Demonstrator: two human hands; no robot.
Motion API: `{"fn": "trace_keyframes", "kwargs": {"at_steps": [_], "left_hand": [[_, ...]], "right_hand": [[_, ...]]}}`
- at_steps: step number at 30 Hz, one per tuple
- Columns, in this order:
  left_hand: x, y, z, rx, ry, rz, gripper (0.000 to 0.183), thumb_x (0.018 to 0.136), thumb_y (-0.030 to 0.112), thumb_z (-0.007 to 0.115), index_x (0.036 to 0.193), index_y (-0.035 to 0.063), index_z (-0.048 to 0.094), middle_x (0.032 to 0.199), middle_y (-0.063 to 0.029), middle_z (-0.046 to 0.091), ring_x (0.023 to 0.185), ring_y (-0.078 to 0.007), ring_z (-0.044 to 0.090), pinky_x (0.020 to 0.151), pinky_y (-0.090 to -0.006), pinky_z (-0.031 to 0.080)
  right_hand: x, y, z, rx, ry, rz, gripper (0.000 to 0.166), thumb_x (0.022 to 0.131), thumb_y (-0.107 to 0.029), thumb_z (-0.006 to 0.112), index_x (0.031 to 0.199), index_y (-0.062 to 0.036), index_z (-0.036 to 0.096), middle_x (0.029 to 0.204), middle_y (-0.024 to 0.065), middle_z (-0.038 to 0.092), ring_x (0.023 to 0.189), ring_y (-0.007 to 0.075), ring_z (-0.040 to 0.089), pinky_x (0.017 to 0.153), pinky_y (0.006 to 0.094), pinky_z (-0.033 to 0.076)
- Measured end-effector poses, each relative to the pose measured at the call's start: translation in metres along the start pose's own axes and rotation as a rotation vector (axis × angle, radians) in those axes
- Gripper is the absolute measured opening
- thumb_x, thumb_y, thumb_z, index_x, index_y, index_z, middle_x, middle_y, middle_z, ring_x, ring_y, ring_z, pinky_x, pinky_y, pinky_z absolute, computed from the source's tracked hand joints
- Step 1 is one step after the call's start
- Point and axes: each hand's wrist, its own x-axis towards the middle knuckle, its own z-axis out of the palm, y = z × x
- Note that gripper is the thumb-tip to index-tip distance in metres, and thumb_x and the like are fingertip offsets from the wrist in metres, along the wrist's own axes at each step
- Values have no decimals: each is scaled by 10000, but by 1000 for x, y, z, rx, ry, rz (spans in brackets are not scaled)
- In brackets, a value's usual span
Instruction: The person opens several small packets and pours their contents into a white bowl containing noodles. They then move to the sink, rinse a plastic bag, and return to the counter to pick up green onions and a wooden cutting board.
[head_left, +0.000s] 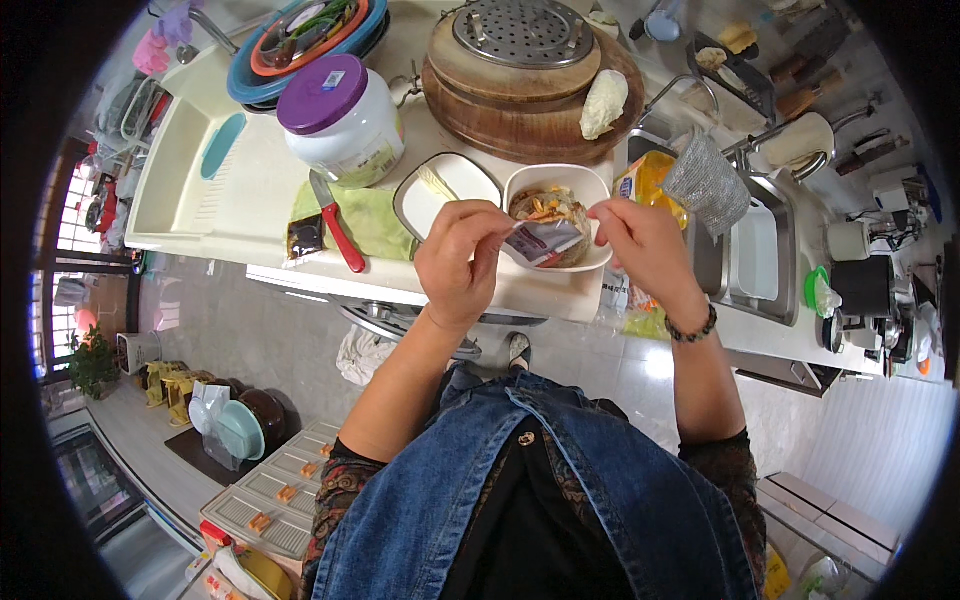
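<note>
A white square bowl (599, 253) stands on the counter before me, with noodles and orange-brown bits in it. Over the bowl, my left hand (459, 259) pinches the upper corner of a small printed seasoning sachet (546, 241). My right hand (649, 251) is at the bowl's right side, thumb and fingertips together; whether it grips a part of the sachet is hard to tell. Left of the bowl lies a white dark-rimmed plate (427, 199) with a pale strip on it. A red-handled knife (343, 238) and a dark sauce packet (306, 237) lie on a green cloth (367, 217).
A large jar with a purple lid (322, 94) stands behind the cloth. Farther back are wooden lids (517, 120) under a perforated metal plate (523, 34). At the right are an orange package (646, 180) and a steel sink (712, 262); a pale basin (176, 172) is at the left.
</note>
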Motion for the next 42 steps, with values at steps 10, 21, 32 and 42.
{"fn": "trace_keyframes", "kwargs": {"at_steps": [10, 21, 32, 42], "left_hand": [[-8, 11, 12, -558, -17, -495, 169, 836, -65, 561, 1002, -41, 543, 980, -110, 583, 882, -154, 563, 796, -256, 463], [-10, 11, 11, -1108, -42, -830, 160, 951, 147, 476, 989, 16, 560, 933, -126, 646, 783, -138, 597, 722, -269, 484], [0, 19, 15, -899, -87, -1041, 281, 911, 50, 511, 1187, 0, 489, 1074, -112, 599, 948, -160, 593, 828, -284, 498], [-10, 47, 18, -1110, -297, -906, 948, 745, 212, 754, 1439, 42, 130, 1453, -134, 283, 1286, -232, 369, 1077, -371, 274]], "right_hand": [[-35, -24, 28, 354, 277, -119, 108, 827, -55, 629, 899, 24, 611, 791, 114, 641, 625, 137, 626, 544, 235, 469], [-43, -25, 26, -81, 435, -439, 112, 751, -30, 645, 857, 4, 635, 837, 125, 647, 671, 274, 622, 586, 309, 486], [-47, -26, 30, 19, 429, -263, 113, 716, -36, 668, 803, -12, 600, 785, 100, 613, 655, 247, 617, 558, 335, 485], [-39, -39, 38, -259, 570, -572, 160, 708, -67, 657, 846, -59, 574, 769, 67, 587, 642, 235, 599, 551, 331, 474]]}}
